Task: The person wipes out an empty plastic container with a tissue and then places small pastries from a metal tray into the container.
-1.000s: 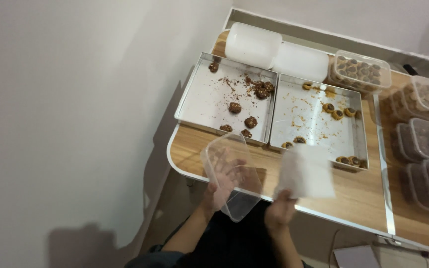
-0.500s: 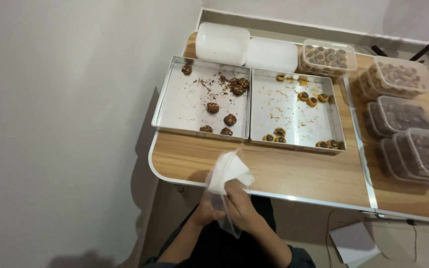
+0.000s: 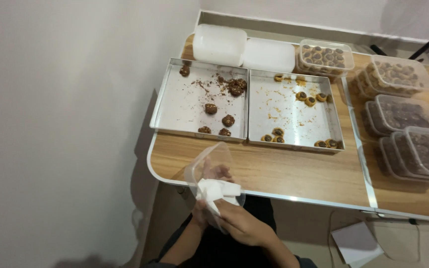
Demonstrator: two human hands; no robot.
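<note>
Holding a clear plastic container (image 3: 213, 166) up over the near edge of the wooden worktop (image 3: 294, 171), tilted with its open side toward the camera. Left hand (image 3: 205, 203) gripping it from underneath, fingers curled around the wall, mostly hidden behind the plastic. Right hand (image 3: 242, 223) closed around a white tissue (image 3: 215, 190), pressing it into the container's inside, fingers bent tight, not open at all.

Sitting further back on the worktop: two metal baking trays side by side. Left tray (image 3: 175, 106) carrying a few dark chocolate cookies and crumbs, right tray (image 3: 294, 126) carrying small round cookies with dark centres. Behind them two white lidded tubs (image 3: 244, 47), and off to the right several clear tubs packed with cookies (image 3: 403, 124). Well apart from the hands, all of it.
</note>
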